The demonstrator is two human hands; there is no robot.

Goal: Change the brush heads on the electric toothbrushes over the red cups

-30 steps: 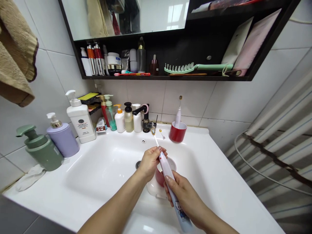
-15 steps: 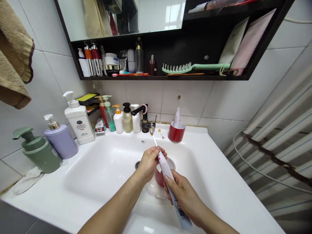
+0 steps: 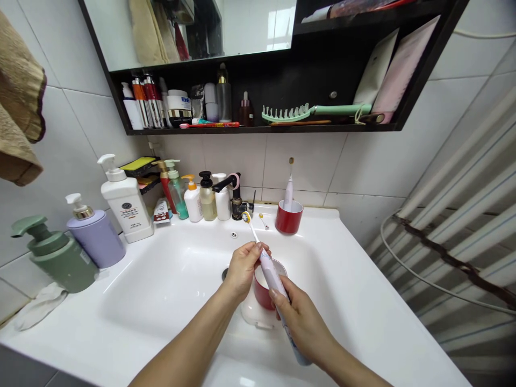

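we are holding a pale pink electric toothbrush (image 3: 271, 278) tilted above a white ceramic basin (image 3: 161, 285), our left hand (image 3: 243, 270) pinching its neck, our right hand (image 3: 302, 325) wrapping its handle, just beside a red cup (image 3: 262, 294).

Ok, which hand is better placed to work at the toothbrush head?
Probably the left hand: it pinches the electric toothbrush closest to the bristled head. The right hand grips lower down, farther from the head.

white washbasin (image 3: 355, 285) | green pump bottle (image 3: 60, 266) | lavender pump bottle (image 3: 95, 240) | black tap (image 3: 237, 208) | red cup (image 3: 288, 220) | white cloth (image 3: 40, 307)
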